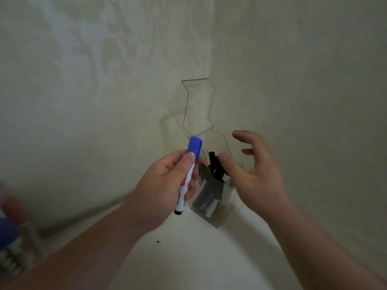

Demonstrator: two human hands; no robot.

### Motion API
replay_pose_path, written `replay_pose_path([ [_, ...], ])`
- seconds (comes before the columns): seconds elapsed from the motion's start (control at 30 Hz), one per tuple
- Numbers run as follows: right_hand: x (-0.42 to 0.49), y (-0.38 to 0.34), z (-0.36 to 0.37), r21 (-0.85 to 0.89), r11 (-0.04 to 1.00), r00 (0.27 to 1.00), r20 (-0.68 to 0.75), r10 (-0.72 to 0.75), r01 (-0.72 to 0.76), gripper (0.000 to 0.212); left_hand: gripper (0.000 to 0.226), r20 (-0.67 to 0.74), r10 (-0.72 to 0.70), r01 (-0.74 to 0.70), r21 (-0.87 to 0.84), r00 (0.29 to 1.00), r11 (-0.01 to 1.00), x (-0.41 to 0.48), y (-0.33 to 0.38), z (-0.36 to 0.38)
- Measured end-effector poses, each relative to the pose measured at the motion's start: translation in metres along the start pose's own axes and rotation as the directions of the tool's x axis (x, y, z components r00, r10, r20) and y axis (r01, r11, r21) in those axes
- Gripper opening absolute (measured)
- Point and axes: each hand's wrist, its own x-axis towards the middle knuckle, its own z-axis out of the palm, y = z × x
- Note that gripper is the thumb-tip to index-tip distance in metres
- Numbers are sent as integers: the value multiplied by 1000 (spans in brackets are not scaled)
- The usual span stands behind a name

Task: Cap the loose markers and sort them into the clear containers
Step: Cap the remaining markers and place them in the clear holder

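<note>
Your left hand (165, 181) grips the blue marker (187, 180) round its white barrel, thumb pressed just under the cap. The cap looks seated on the upper end, so I judge the capping done for this one and the sorting step now in hand.

Your right hand (255, 176) is wide open, fingers spread and relaxed, holding nothing; it hovers just beside the mouth of the near clear container (217, 214), which stands between your two hands. Its thumb is close to the black markers (215, 166) inside; whether it touches them I cannot tell.

Beyond both hands, against the wall, stands a second clear container (199, 105); it appears empty, so blue probably belongs there. That calls for reaching forward past your right hand, turning the marker upright and lowering it through the open top; the rim is faint, so aim carefully.

Far out past your left forearm lie blurred red and blue shapes (10, 216); I cannot tell what they are.
</note>
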Motion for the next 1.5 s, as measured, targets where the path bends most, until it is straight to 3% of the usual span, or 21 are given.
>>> replay_pose_path([
  [0.07,6,-13,-9,231,973,995,91,-47,25,32,24,32,-2,-1,107,1000,994,2,1,6],
  [0.13,16,-23,-15,387,921,968,243,-58,-42,25,20,76,-34,17,221,997,975,4,4,11],
  [0.27,34,-30,-24,268,963,920,379,-98,-7,18,19,90,-55,26,297,994,955,4,11,16],
  [0.37,37,-32,-36,258,962,851,521,-61,-89,11,20,57,1,-21,348,998,937,-9,14,10],
  [0.5,20,-29,-28,120,987,704,711,-10,-107,17,9,7,115,-94,622,993,777,-31,7,-19],
  [0.57,7,-25,-19,57,998,677,736,-32,-15,14,8,89,188,-196,705,978,682,-40,9,-31],
  [0.63,-4,-21,-11,24,964,652,731,-199,266,3,14,176,221,-275,757,959,593,-47,12,-42],
  [0.73,-19,-20,-4,-87,746,515,776,-365,660,24,20,291,179,-341,801,940,491,-57,18,-56],
  [0.83,-29,-23,0,-132,590,429,811,-397,796,40,25,356,140,-379,802,924,462,-67,21,-62],
  [0.93,-35,-18,6,-54,586,382,806,-453,809,45,22,398,156,-426,807,904,410,-73,20,-64],
  [1.0,-40,-13,10,-24,641,407,791,-457,767,45,22,396,181,-436,809,900,394,-76,18,-63],
  [1.07,-45,-11,13,23,760,477,766,-431,650,40,22,384,227,-445,810,895,383,-77,15,-62],
  [1.2,-46,-13,19,159,961,594,760,-264,225,42,23,327,315,-439,798,891,414,-74,5,-61],
  [1.27,-40,-17,21,148,987,635,757,-152,59,44,22,267,362,-418,790,893,449,-71,0,-57],
  [1.33,-30,-24,24,145,989,718,688,-101,0,40,19,181,415,-386,784,891,486,-62,-1,-48],
  [1.43,-10,-36,21,338,938,879,466,-99,-73,20,22,89,460,-351,776,884,524,-40,1,-28],
  [1.5,4,-42,12,438,898,939,324,-114,-42,31,34,24,457,-339,705,889,622,-24,3,-13],
])
